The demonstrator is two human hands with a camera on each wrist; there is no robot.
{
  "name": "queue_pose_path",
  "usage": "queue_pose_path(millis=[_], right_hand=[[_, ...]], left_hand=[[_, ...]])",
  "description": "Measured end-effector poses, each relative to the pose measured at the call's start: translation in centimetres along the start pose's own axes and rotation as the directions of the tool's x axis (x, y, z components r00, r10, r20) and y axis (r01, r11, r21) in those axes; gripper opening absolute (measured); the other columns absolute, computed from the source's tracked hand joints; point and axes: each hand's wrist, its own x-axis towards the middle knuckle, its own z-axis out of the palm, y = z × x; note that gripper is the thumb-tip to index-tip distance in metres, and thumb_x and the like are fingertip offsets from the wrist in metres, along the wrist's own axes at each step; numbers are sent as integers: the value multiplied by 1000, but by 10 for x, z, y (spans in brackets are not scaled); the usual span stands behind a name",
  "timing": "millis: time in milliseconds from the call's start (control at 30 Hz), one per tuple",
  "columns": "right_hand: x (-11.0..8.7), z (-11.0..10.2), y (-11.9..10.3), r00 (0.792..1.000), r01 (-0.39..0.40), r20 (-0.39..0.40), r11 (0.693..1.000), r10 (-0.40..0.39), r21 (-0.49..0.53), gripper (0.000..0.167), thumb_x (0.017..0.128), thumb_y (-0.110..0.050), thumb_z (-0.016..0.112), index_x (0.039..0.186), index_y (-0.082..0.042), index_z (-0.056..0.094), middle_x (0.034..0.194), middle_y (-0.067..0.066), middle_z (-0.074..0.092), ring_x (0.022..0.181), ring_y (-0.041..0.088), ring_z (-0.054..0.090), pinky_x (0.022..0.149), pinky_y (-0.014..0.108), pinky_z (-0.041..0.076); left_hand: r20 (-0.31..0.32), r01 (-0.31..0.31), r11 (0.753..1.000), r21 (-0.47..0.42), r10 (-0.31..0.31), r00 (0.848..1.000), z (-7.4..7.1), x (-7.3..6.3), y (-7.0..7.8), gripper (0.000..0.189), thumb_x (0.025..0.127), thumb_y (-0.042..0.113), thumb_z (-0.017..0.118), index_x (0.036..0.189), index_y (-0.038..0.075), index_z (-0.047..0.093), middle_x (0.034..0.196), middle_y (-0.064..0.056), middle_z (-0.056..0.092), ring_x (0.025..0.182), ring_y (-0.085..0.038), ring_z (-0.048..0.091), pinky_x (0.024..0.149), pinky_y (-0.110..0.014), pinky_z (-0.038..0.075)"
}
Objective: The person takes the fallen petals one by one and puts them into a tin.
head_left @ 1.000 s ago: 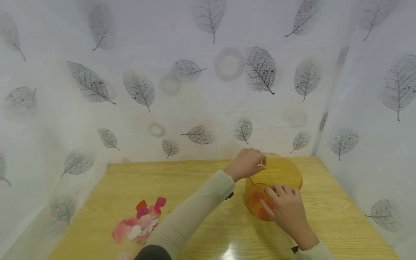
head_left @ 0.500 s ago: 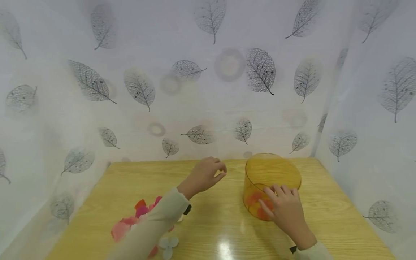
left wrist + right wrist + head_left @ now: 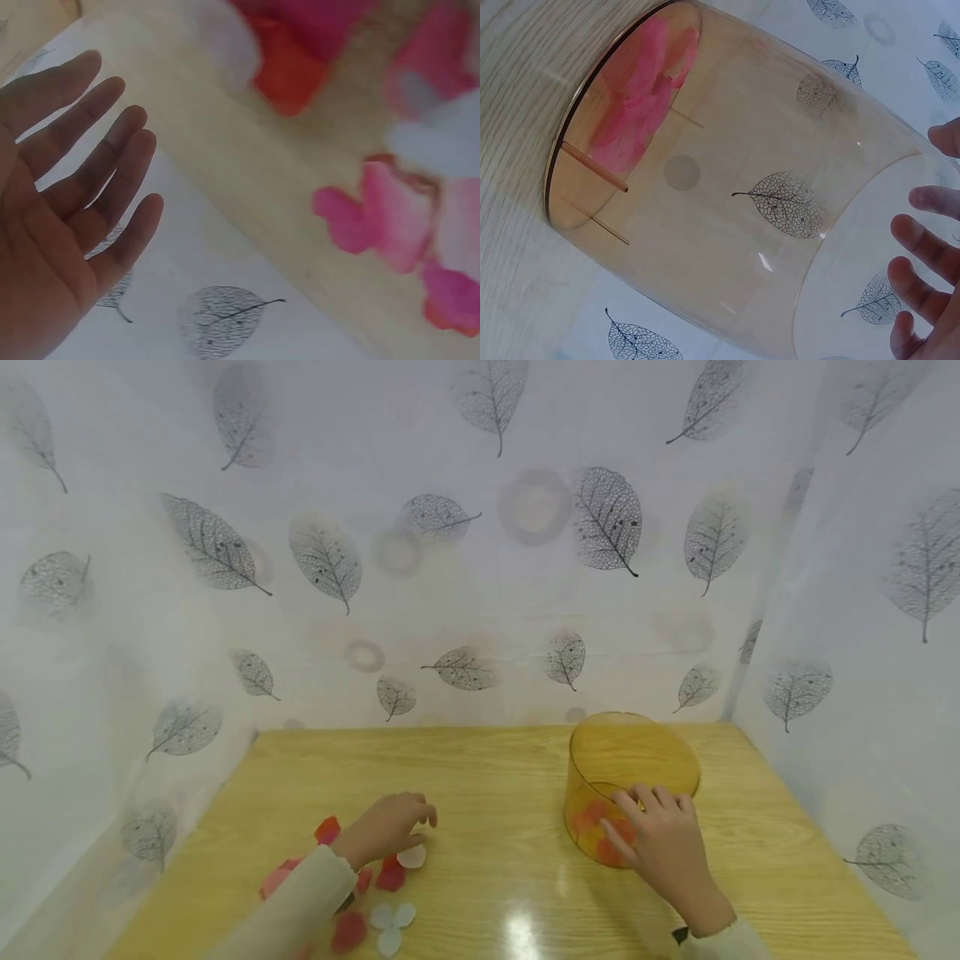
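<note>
A see-through amber cylinder container (image 3: 633, 752) stands upright at the right of the table, its mouth wide. Pink petals (image 3: 634, 97) lie on its bottom inside. My right hand (image 3: 660, 843) is at the container's near side, fingers spread and loosely bent right by the rim (image 3: 810, 259), gripping nothing. Over the scattered petals on the left is my left hand (image 3: 386, 828), its fingers apart and the palm bare in the left wrist view. A white petal (image 3: 412, 857) and a dark red petal (image 3: 391, 874) lie just below its fingertips. My left forearm hides part of the pile.
A white four-lobed petal piece (image 3: 390, 927) and a red petal (image 3: 348, 932) lie toward the front. An orange-red petal (image 3: 327, 829) is behind the left wrist. White leaf-printed sheeting (image 3: 480, 610) encloses the wooden table (image 3: 495, 785) at the back and sides.
My left hand has moved from over the container's far rim leftward and down to the petals. The right hand and the container stay where they were.
</note>
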Motion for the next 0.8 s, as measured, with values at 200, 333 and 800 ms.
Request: queue_pose_path(millis=[200, 333, 800], right_hand=[[-1, 1, 1, 1000, -7, 8, 1000, 7, 0, 59, 96, -55, 26, 90, -11, 65, 77, 6, 58, 66, 27, 51, 55, 39, 34], [-1, 1, 0, 1000, -5, 14, 1000, 5, -1, 59, 96, -55, 25, 91, -12, 65, 78, 6, 58, 66, 27, 51, 56, 39, 35], [-1, 1, 1, 1000, 0, 2, 1000, 0, 7, 58, 96, -55, 26, 91, -12, 64, 78, 5, 56, 66, 26, 50, 55, 38, 33]], left_hand=[[62, 14, 998, -63, -10, 998, 16, -13, -9, 18, 80, 15, 72, 97, 13, 67, 91, 1, 61, 81, -14, 58, 73, -31, 51], [57, 14, 998, -65, -10, 998, 25, -16, -14, 17, 78, 12, 73, 94, 14, 67, 89, 2, 60, 80, -13, 56, 71, -29, 50], [22, 26, 999, -39, -25, 999, 37, -10, -22, 14, 77, 9, 70, 79, 18, 59, 74, 9, 52, 65, -6, 43, 59, -22, 39]])
